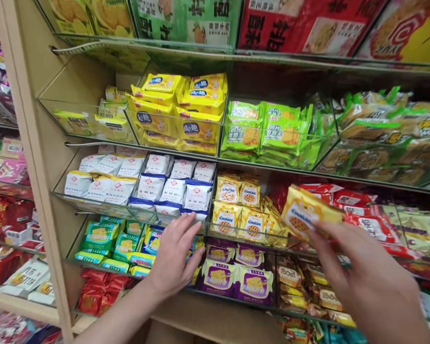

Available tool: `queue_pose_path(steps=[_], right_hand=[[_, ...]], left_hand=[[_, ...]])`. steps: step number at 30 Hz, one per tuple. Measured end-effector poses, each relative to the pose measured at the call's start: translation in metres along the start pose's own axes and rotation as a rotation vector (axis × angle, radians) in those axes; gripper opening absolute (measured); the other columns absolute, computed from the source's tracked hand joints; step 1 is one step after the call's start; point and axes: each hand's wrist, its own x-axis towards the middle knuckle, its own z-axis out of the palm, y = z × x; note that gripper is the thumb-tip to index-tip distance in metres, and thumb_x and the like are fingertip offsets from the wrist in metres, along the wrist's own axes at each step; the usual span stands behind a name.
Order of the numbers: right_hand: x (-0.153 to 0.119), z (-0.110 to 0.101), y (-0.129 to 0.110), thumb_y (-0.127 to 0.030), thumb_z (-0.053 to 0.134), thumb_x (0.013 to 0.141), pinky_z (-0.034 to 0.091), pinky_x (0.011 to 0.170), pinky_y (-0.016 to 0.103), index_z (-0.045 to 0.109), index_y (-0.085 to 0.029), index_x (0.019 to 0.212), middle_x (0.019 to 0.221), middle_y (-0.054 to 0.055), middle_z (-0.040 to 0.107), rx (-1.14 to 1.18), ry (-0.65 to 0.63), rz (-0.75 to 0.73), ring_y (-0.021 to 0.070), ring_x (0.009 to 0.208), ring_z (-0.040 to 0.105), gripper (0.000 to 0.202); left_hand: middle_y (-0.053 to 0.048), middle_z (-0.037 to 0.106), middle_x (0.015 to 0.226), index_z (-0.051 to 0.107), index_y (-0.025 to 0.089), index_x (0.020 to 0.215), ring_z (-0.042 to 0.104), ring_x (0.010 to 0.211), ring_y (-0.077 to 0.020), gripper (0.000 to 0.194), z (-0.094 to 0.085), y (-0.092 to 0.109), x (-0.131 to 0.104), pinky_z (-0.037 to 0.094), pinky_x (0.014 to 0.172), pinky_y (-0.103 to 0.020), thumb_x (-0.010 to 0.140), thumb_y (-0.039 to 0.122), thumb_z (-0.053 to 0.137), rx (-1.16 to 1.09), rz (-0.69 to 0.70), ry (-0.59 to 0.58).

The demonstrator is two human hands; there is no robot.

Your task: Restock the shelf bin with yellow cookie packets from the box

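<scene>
Right hand (369,282): your fingers pinch a flat, glossy yellow cookie packet (304,212).
Left hand (174,255): open, empty, fingers spread against the clear plastic bin (172,217).

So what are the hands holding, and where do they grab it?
The right hand pinches a yellow cookie packet by its lower right edge. The left hand holds nothing; it rests against the shelf front.
</scene>
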Motion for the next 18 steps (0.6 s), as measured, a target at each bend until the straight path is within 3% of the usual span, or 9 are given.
queue_pose_path(steps=[3,6,9,12,15,18], right_hand=[[0.042,0.026,0.005,-0.023,0.038,0.090,0.047,0.073,0.034,0.055,-0.013,0.110,0.096,0.015,0.061,-0.187,-0.182,-0.102,0.0241,0.086,0.059,0.029],[0.068,0.056,0.003,-0.003,0.033,0.082,0.046,0.066,0.033,0.050,-0.007,0.114,0.091,0.017,0.061,-0.358,-0.532,-0.054,0.0243,0.080,0.061,0.036],[0.091,0.082,0.004,0.004,0.032,0.077,0.046,0.065,0.034,0.058,-0.004,0.100,0.085,0.019,0.063,-0.427,-0.707,0.001,0.0266,0.077,0.063,0.035],[0.113,0.109,0.008,0.000,0.037,0.082,0.048,0.072,0.037,0.062,-0.004,0.089,0.088,0.020,0.065,-0.450,-0.793,0.062,0.0270,0.086,0.064,0.026],[0.129,0.136,0.013,-0.016,0.049,0.087,0.050,0.076,0.036,0.062,-0.008,0.092,0.092,0.011,0.066,-0.454,-0.896,0.170,0.0187,0.087,0.063,0.016],[0.138,0.151,0.016,-0.032,0.053,0.087,0.051,0.080,0.035,0.061,-0.013,0.096,0.098,0.006,0.065,-0.376,-0.930,0.209,0.0151,0.088,0.062,0.022]], left_hand=[[-0.020,0.042,0.136,0.038,0.012,0.131,0.017,0.137,-0.0309,0.052,0.019,-0.010,-0.006,0.023,0.108,-0.050,0.082,0.015,0.054,0.195,0.056,-0.044],[-0.018,0.047,0.134,0.039,0.014,0.132,0.010,0.140,-0.0268,0.052,0.027,-0.010,-0.013,0.019,0.110,-0.046,0.082,0.018,0.055,0.251,0.063,-0.015],[-0.014,0.051,0.133,0.040,0.017,0.132,0.011,0.140,-0.0242,0.053,0.028,-0.010,-0.016,0.018,0.111,-0.044,0.081,0.016,0.055,0.261,0.055,0.001],[-0.012,0.050,0.134,0.039,0.018,0.134,0.014,0.139,-0.0244,0.056,0.028,-0.013,-0.016,0.017,0.111,-0.043,0.080,0.013,0.054,0.255,0.060,-0.018],[-0.013,0.050,0.135,0.039,0.018,0.135,0.018,0.138,-0.0251,0.058,0.030,-0.015,-0.017,0.017,0.111,-0.044,0.079,0.014,0.056,0.233,0.062,0.006],[-0.014,0.050,0.134,0.038,0.017,0.135,0.019,0.137,-0.0257,0.059,0.031,-0.015,-0.019,0.017,0.110,-0.045,0.078,0.014,0.057,0.216,0.064,0.017]])
